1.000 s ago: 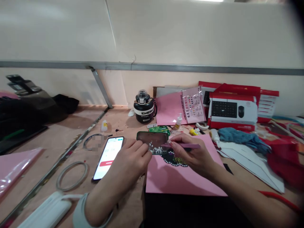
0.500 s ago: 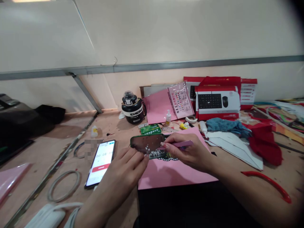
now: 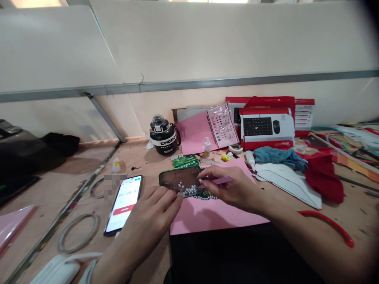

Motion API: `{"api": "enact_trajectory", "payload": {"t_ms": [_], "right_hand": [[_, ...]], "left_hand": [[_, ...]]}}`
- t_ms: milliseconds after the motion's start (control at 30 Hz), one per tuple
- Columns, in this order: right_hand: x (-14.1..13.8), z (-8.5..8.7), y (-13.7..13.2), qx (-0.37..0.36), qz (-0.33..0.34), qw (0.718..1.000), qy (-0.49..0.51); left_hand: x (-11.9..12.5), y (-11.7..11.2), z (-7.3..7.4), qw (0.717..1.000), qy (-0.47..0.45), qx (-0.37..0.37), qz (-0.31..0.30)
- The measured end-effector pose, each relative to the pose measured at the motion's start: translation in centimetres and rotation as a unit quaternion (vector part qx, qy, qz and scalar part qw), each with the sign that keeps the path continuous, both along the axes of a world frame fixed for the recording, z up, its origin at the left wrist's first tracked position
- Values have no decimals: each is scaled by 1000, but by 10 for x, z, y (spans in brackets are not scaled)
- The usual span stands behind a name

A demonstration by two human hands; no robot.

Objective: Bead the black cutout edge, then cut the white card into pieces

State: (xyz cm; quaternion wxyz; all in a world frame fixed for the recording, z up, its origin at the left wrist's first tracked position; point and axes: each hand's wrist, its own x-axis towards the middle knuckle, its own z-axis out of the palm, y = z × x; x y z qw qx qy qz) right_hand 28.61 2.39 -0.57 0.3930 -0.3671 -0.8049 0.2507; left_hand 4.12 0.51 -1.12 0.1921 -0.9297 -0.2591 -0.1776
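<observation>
My left hand (image 3: 160, 207) is closed, its fingertips at the near edge of a dark, green-rimmed phone case (image 3: 170, 177). Silvery beads (image 3: 189, 191) lie heaped in the case's near right part, beside those fingertips. In my right hand (image 3: 226, 185) is a pair of pink-purple tweezers (image 3: 222, 180), gripped between thumb and fingers. The tips point left, over the beads; whether they pinch one is too small to tell. Partly under the case and right hand lies a dark piece edged with white beads (image 3: 204, 198), resting on a pink sheet (image 3: 219, 217).
Left of my left hand, a phone (image 3: 124, 205) shows a running timer. Behind stand a black bottle (image 3: 163, 136), a green box (image 3: 186, 162) and a small dropper bottle (image 3: 207, 148). Keyboard boxes (image 3: 268, 128), blue cloth (image 3: 280, 156), red cloth (image 3: 324, 177) and white sheets (image 3: 291, 181) lie right.
The whole view has shifted slightly left. My hands keep nearly the same pose at the phone case, the tweezers still over the beads. The phone's timer has advanced.
</observation>
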Motion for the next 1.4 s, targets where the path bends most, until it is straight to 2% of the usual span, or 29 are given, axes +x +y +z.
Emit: {"api": "enact_trajectory", "payload": {"t_ms": [600, 1167, 1400], "right_hand": [[-4, -12, 3, 37, 5, 999, -4], [-6, -14, 5, 57, 1, 998, 13], [-6, -12, 5, 42, -4, 999, 19]], "left_hand": [[0, -2, 1, 1000, 3, -25, 17], [-2, -1, -2, 998, 7, -53, 20], [-2, 0, -3, 998, 3, -54, 20]]}}
